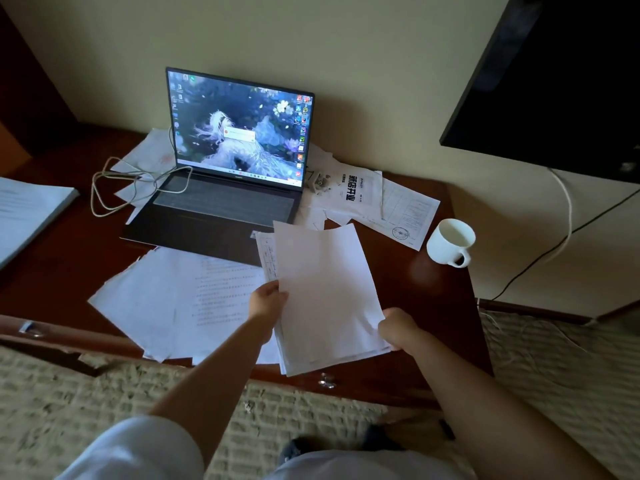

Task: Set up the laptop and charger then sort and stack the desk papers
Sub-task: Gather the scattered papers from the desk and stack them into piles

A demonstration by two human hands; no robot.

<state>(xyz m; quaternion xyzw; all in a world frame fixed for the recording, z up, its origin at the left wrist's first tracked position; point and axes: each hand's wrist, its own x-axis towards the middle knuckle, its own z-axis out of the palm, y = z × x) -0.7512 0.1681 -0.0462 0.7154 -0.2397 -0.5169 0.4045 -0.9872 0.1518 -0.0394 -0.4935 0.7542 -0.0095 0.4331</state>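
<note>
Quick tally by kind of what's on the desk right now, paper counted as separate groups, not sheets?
Laptop, open and on: 1
White mug: 1
Charger cable: 1
Charger plug: 1
Paper groups: 4: held stack in left hand and right hand, front spread, right sheets, sheets under cable
Total: 8

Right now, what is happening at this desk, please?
A person stands at a dark wooden desk and holds a stack of papers with both hands: the left hand grips its left edge, the right hand its lower right corner. The laptop is open with its screen on, and a white cable lies looped beside it. More loose sheets lie spread in front of the laptop, and others to its right, not yet gathered. A white mug stands near the desk's right edge.
</note>
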